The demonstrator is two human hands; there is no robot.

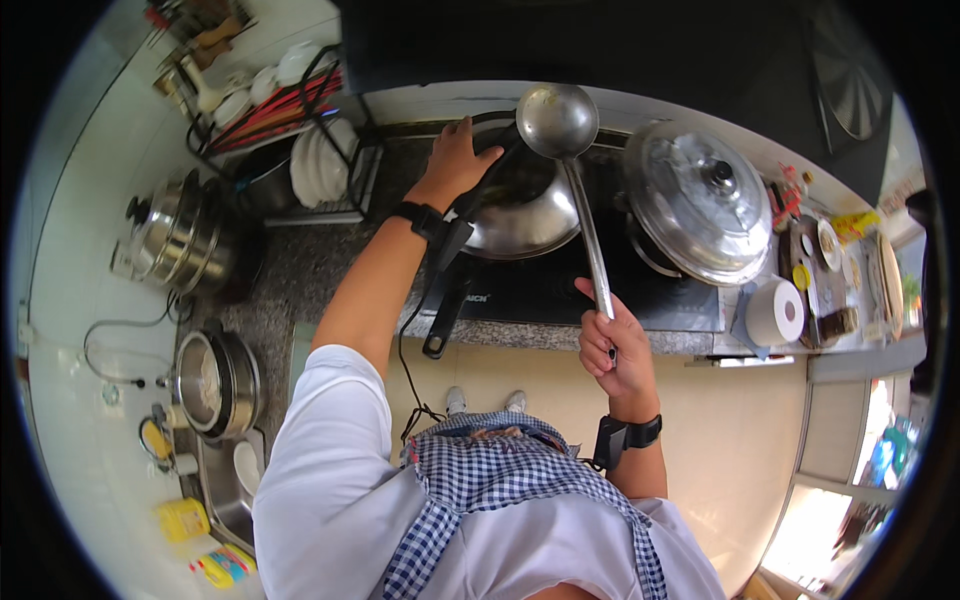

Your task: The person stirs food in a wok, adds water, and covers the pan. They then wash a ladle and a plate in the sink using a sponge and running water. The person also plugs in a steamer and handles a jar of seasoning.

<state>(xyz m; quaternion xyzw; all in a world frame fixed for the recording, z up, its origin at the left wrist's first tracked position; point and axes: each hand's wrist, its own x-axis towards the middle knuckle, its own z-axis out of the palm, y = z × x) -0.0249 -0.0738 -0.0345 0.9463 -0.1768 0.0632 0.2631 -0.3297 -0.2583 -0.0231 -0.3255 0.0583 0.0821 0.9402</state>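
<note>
My right hand (619, 341) grips the lower end of a stainless-steel ladle (589, 225). The ladle's round bowl points away from me, above the far right side of a steel wok (525, 225). That wok sits on the left of a black cooktop (570, 289), its inside dark and partly hidden. My left hand (457, 161) reaches over the wok's far left edge with thumb and fingers apart. I see nothing held in it; whether the fingertips touch the dark rim is unclear. A black handle (448, 315) juts over the counter's front edge.
Right of the wok stands a pot with a domed metal lid (697, 202). A paper roll (776, 311) and a tray of condiments (806, 259) lie farther right. At left are a dish rack (322, 217), a steamer pot (176, 240) and a sink (225, 491).
</note>
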